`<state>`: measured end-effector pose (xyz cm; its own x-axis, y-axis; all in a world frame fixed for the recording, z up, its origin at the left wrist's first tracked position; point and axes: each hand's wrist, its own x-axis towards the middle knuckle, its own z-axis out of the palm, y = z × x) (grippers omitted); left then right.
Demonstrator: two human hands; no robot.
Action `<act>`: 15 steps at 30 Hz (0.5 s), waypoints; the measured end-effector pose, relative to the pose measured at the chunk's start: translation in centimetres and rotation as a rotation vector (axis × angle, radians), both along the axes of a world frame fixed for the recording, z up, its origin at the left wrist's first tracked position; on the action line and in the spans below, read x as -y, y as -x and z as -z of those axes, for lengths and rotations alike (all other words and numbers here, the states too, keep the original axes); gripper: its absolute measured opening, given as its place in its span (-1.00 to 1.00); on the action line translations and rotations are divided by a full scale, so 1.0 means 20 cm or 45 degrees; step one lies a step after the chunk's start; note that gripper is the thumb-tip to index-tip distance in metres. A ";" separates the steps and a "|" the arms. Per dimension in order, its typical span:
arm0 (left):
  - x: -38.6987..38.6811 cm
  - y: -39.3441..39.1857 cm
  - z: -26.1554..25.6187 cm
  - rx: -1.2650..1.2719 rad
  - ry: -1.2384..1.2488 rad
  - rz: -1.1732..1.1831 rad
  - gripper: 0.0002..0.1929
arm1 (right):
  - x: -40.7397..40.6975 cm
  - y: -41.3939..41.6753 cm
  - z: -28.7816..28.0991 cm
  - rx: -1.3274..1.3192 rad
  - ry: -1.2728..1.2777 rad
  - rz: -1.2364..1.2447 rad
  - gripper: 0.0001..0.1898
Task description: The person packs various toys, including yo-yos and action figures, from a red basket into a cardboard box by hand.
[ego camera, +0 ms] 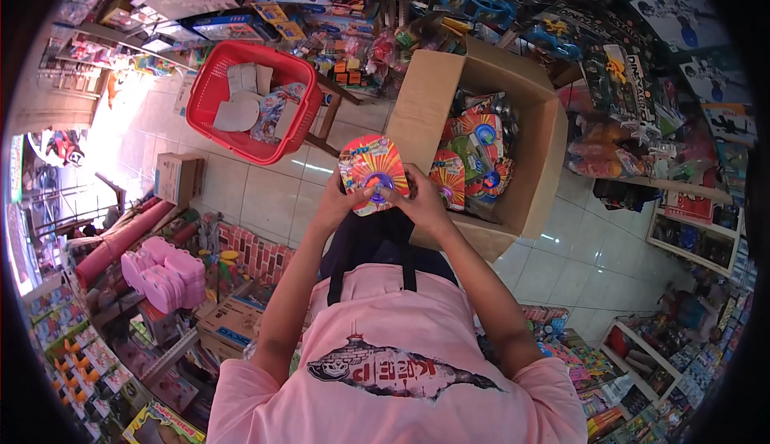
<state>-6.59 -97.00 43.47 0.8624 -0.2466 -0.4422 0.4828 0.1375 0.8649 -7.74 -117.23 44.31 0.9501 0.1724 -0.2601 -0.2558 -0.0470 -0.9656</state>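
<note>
A carded yo-yo toy [374, 164] with a red and yellow sunburst backing and a purple disc is held out in front of me. My left hand [344, 198] grips its left edge, thumb on the disc. From the other side my right hand [423, 197] holds it, its thumb meeting the left one. Just right of it stands an open cardboard box [532, 134], flaps spread. Inside lie similar carded toys [450, 173] and a green pack [470, 156]. Left and ahead, a red plastic basket [225, 150] contains grey-white card pieces [237, 115] and a wrapped patterned item [277, 110].
A wooden stool [325, 122] stands at the basket's right side. Packaged toys [619, 83] crowd the shelves ahead and right. To my left are a small carton [178, 177], pink rolls [123, 242] and pink plastic pieces [163, 272]. Pale tiles [271, 197] cover the floor.
</note>
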 end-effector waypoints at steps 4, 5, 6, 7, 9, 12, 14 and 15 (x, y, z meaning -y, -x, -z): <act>-0.01 0.02 0.05 0.040 0.105 -0.155 -0.29 | 0.01 -0.06 -0.03 -0.118 -0.086 0.012 -0.56; 0.00 0.03 0.06 0.017 0.160 -0.222 -0.30 | 0.02 -0.06 -0.04 -0.102 -0.095 0.051 -0.58; 0.01 0.04 0.08 0.004 0.173 -0.226 -0.30 | 0.04 -0.06 -0.04 -0.088 -0.102 0.089 -0.61; 0.00 0.04 0.11 0.021 0.125 -0.210 -0.35 | 0.07 -0.07 -0.02 -0.101 -0.088 0.085 -0.61; 0.01 0.04 0.14 0.015 0.084 -0.211 -0.39 | 0.15 -0.10 0.05 0.173 -0.085 0.336 -0.65; 0.06 0.07 0.12 0.059 -0.093 -0.249 -0.50 | 0.35 -0.16 0.01 0.287 0.055 0.601 -0.67; 0.12 0.11 0.12 0.060 -0.098 -0.328 -0.50 | 0.51 -0.18 0.05 0.205 0.136 0.749 -0.67; 0.15 0.15 0.12 0.076 -0.102 -0.383 -0.50 | 0.60 -0.19 0.11 0.196 0.128 0.710 -0.67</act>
